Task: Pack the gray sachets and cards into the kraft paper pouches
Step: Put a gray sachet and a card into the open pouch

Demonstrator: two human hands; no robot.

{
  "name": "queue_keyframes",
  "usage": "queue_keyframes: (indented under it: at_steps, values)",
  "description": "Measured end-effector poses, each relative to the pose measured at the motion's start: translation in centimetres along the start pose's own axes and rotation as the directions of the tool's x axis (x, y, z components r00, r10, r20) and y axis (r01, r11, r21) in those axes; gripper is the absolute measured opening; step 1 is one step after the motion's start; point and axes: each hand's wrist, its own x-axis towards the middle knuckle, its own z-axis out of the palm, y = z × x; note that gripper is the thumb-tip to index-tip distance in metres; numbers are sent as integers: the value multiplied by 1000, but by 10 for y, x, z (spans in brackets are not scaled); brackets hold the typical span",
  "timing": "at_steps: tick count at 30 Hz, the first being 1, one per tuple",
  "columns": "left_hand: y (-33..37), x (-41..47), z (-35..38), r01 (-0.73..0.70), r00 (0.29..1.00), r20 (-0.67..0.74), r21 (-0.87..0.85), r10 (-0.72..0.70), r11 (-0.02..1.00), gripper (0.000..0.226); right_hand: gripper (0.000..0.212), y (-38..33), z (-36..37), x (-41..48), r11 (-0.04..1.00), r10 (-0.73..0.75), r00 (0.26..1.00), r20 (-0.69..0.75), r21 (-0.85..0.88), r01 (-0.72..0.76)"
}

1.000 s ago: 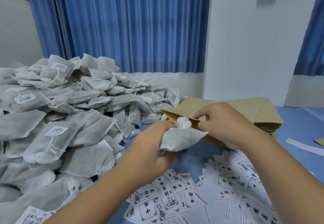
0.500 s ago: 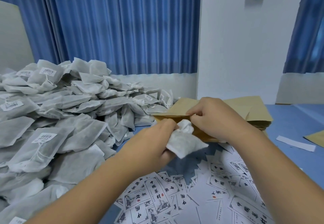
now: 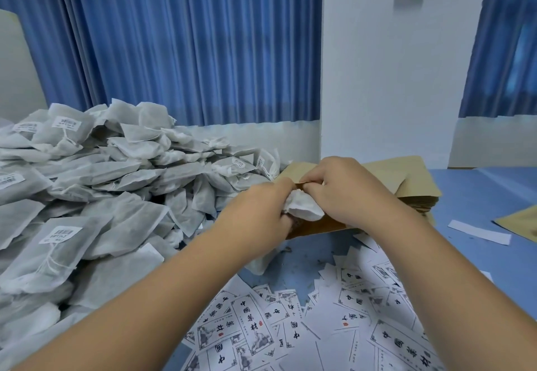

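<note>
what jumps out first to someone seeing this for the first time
The big heap of gray sachets filling the left of the table grabs the eye first. At centre, the left hand grips one sachet at the mouth of a kraft pouch, which the right hand pinches by its edge. Scattered printed cards lie nearest the camera, with a blue curtain behind.

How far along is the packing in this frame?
Done: no filled pouch shows. In hand: the left hand grips a gray sachet at the mouth of the kraft pouch, which the right hand pinches; no card visible with it. Left: a big sachet pile, scattered cards and a stack of pouches.
</note>
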Motion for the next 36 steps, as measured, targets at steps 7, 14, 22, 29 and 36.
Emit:
queue_keyframes:
  at_steps: [7, 14, 22, 29, 36]
  values:
    - [0, -7, 5, 46, 996, -58, -284, -65, 958, 31, 23, 0, -5, 1, 999, 26, 994, -104, 47, -21]
    - [18, 1, 17, -65, 984, -120, 454, 134, 889, 22, 25, -10, -8, -1, 1000, 2, 995, -104, -28, -5]
    - [38, 27, 26, 61, 985, 152, 167, -87, 984, 42, 27, -15, -11, -4, 994, -14, 987, -163, -107, -4]
    - [32, 4, 6, 111, 994, 100, -839, -51, 532, 55, 28, 7, -28, 3, 992, 107, 955, -278, -33, -121]
    - [35, 19, 7, -87, 995, -68, -236, 73, 968, 11, 38, 2, -26, 1, 997, 76, 968, -239, 12, -75]
